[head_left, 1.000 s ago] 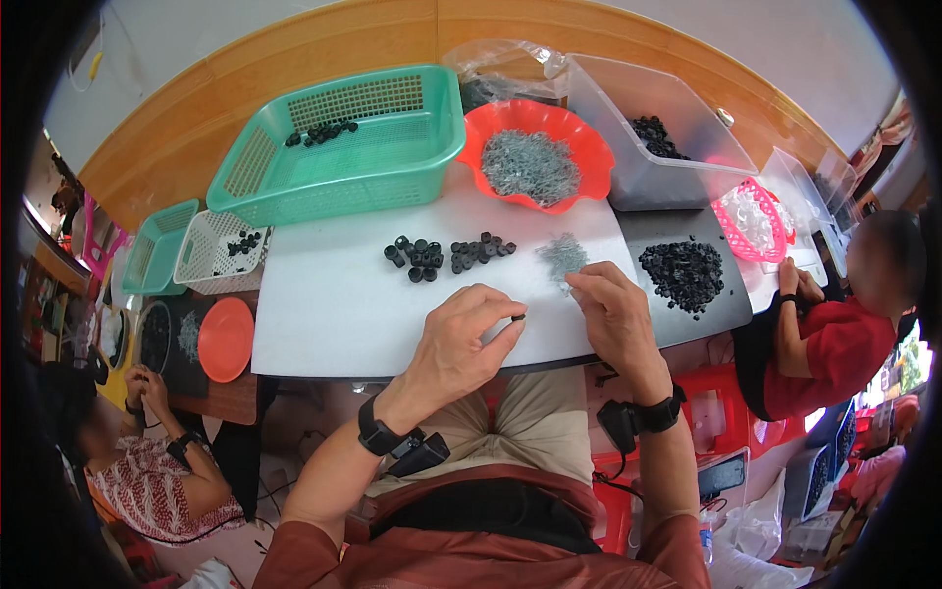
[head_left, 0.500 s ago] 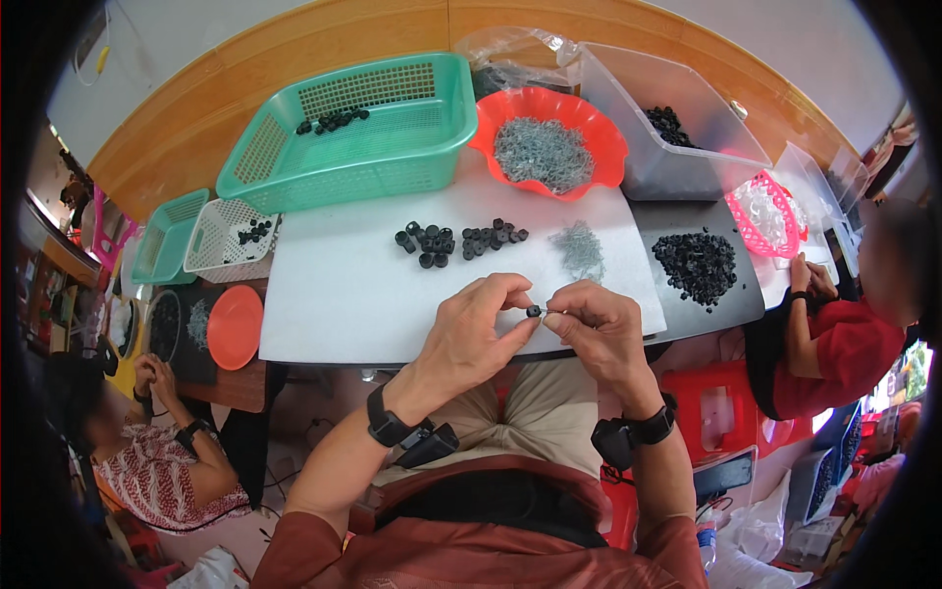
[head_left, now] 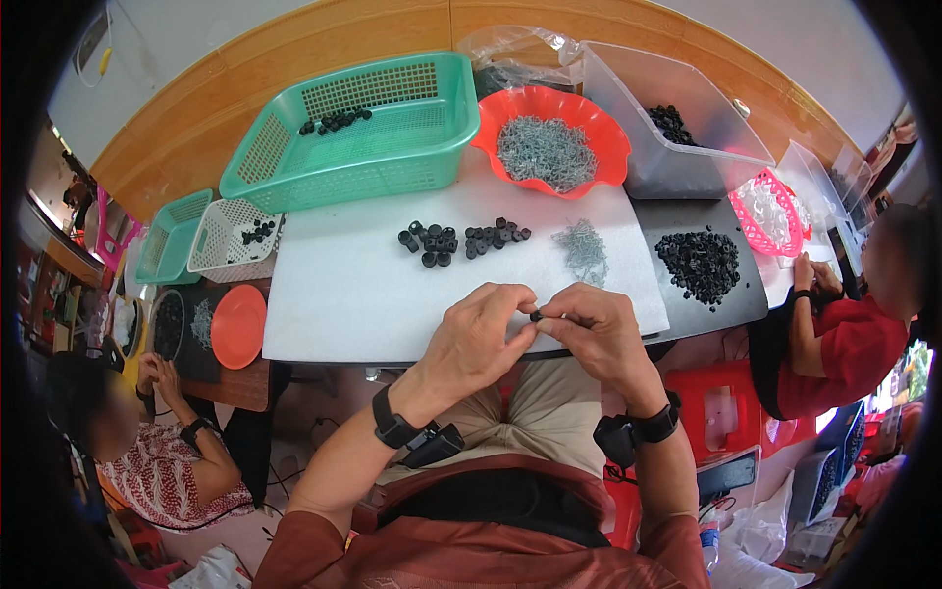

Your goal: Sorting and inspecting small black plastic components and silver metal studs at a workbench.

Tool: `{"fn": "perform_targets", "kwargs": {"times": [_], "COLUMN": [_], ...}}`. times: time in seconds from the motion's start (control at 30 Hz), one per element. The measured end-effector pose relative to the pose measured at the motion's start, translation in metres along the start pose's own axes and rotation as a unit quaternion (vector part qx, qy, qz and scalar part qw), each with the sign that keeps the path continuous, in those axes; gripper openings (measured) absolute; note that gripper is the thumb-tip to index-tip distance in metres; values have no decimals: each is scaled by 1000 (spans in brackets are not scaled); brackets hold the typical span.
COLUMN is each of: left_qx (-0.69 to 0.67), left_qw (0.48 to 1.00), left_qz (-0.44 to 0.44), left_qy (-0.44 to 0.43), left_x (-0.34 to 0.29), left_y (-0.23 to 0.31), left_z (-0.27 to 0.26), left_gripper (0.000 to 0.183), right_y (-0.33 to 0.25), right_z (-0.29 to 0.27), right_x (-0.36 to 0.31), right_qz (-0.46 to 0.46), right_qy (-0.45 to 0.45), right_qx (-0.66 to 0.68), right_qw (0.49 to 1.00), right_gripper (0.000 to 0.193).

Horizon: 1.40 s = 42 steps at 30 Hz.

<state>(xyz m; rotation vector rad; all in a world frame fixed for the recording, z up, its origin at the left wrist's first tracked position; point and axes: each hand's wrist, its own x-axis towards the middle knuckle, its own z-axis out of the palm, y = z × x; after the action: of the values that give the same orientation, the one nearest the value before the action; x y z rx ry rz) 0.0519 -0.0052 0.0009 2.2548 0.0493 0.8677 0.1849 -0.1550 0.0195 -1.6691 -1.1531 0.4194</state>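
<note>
Close to the table's front edge, my left hand (head_left: 473, 332) pinches a small round black plastic part (head_left: 536, 316) between thumb and forefinger. My right hand (head_left: 597, 330) is closed in a pinch against the part's right side; the thin silvery metal piece between those fingers is now mostly hidden by them. Beyond my hands, several black cylindrical parts (head_left: 432, 242) stand in a cluster on the white mat (head_left: 334, 304). A loose pile of thin silvery metal pieces, like screws (head_left: 582, 250), lies to their right.
A green basket (head_left: 343, 187), a red scalloped bowl (head_left: 608, 147) of metal pieces and a clear bin (head_left: 706, 162) line the back. Small black parts (head_left: 698, 265) are heaped on a dark board at right. Co-workers sit at left (head_left: 172, 461) and right (head_left: 829, 339).
My right fingertips have moved left, up against the black part, covering the thin metal piece that showed between my hands. The piles on the mat look unchanged.
</note>
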Motion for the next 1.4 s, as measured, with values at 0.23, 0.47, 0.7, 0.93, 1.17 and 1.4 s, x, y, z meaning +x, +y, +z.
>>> {"fn": "perform_targets", "kwargs": {"times": [0.23,0.47,0.7,0.93,1.17,1.4], "left_qx": [-53,-204,-330,-411,-515,-550], "left_qw": [997,958,911,874,802,770], "left_qz": [-57,-198,-230,-245,-293,-322], "left_qy": [-4,-38,-88,-89,-69,-36], "left_x": [1,9,10,12,13,12], "left_y": [2,3,-2,-3,-1,6], "left_z": [-1,-10,-11,-10,-9,-8], "left_gripper": [35,32,30,30,21,22], "right_y": [2,-14,0,2,2,8], "right_z": [1,-2,8,15,25,36], "right_x": [-1,-8,-6,-5,-9,-6], "right_qz": [-81,-45,-130,-149,-139,-207], "right_qy": [7,-21,34,77,161,229], "right_qx": [-47,-84,-122,-86,-56,-119], "right_qw": [996,995,983,982,976,944], "right_gripper": [15,33,35,35,30,27]}}
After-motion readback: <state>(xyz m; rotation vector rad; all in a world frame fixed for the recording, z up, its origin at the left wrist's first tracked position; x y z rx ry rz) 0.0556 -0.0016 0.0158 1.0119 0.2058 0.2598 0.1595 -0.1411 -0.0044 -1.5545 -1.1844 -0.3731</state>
